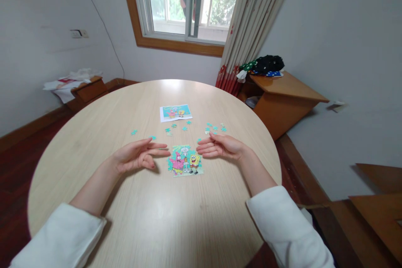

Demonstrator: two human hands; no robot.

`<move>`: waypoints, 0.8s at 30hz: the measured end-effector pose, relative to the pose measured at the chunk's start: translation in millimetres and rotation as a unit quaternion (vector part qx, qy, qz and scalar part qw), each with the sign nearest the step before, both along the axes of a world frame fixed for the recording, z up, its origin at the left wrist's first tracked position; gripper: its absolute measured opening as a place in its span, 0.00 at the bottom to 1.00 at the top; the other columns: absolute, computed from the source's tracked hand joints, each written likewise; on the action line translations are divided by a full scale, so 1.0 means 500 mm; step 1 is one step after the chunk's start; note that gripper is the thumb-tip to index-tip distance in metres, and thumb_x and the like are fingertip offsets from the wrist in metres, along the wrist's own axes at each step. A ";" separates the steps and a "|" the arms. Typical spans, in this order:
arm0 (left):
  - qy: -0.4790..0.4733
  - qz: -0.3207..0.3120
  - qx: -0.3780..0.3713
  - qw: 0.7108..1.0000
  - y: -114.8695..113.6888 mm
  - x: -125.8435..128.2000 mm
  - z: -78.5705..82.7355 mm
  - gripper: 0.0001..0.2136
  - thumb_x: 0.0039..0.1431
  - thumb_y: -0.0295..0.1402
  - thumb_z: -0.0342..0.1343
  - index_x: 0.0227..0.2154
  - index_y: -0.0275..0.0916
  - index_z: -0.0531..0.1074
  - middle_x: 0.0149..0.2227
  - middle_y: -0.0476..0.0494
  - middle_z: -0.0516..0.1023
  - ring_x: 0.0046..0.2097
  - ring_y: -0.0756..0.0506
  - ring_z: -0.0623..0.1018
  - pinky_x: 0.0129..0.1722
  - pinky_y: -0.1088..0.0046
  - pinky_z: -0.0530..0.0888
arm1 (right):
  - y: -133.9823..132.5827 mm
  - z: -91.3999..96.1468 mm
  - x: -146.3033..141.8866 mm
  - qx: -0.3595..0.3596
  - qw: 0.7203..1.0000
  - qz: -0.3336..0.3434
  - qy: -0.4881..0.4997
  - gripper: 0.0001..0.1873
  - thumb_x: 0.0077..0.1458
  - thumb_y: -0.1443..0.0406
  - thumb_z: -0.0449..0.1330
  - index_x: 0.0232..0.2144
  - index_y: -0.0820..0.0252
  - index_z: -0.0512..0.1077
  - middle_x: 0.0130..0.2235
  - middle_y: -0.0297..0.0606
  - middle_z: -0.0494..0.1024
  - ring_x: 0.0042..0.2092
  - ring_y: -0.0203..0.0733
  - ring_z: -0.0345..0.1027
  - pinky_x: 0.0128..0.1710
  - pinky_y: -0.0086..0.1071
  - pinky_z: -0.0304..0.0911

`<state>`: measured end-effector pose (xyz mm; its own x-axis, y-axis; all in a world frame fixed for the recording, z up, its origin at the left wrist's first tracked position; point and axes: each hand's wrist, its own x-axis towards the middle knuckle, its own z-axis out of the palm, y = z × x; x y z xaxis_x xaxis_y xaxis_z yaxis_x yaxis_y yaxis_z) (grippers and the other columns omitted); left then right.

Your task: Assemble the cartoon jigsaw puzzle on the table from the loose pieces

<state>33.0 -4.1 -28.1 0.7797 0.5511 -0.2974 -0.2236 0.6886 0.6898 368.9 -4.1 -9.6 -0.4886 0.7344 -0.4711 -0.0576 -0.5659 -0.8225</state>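
I see the left hand and right hand open and empty, flanking the cartoon puzzle on the worktop. Any print on the reference picture is too small to read.

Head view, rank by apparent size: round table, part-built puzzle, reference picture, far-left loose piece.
1. round table
2. part-built puzzle, looks slightly bigger than the next, but nearer, so unsure
3. reference picture
4. far-left loose piece

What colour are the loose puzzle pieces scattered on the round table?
Mostly teal; the loose puzzle pieces show best in the head view.
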 end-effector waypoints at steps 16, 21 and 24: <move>0.034 0.012 0.019 0.999 -0.002 0.001 0.008 0.22 0.69 0.35 0.34 0.52 0.26 0.68 0.46 0.19 0.76 0.16 0.51 0.74 0.19 0.75 0.75 | -0.001 -0.008 -0.022 0.156 0.981 0.022 -0.110 0.23 0.65 0.58 0.44 0.45 0.68 0.72 0.13 0.30 0.66 0.13 0.27 0.46 0.13 0.24 0.44; 0.066 0.026 0.020 0.997 -0.008 0.010 0.016 0.23 0.68 0.35 0.34 0.49 0.27 0.70 0.42 0.20 0.78 0.14 0.51 0.71 0.15 0.75 0.72 | -0.019 -0.005 -0.047 0.205 0.959 0.067 -0.183 0.22 0.65 0.58 0.42 0.50 0.62 0.68 0.14 0.27 0.63 0.14 0.31 0.48 0.16 0.26 0.46; 0.084 0.035 0.019 0.996 -0.008 0.014 0.019 0.22 0.68 0.35 0.34 0.49 0.28 0.70 0.40 0.22 0.79 0.13 0.51 0.69 0.14 0.74 0.71 | -0.024 -0.003 -0.059 0.316 0.914 0.046 -0.249 0.16 0.64 0.61 0.45 0.45 0.60 0.69 0.23 0.33 0.72 0.22 0.33 0.62 0.25 0.28 0.58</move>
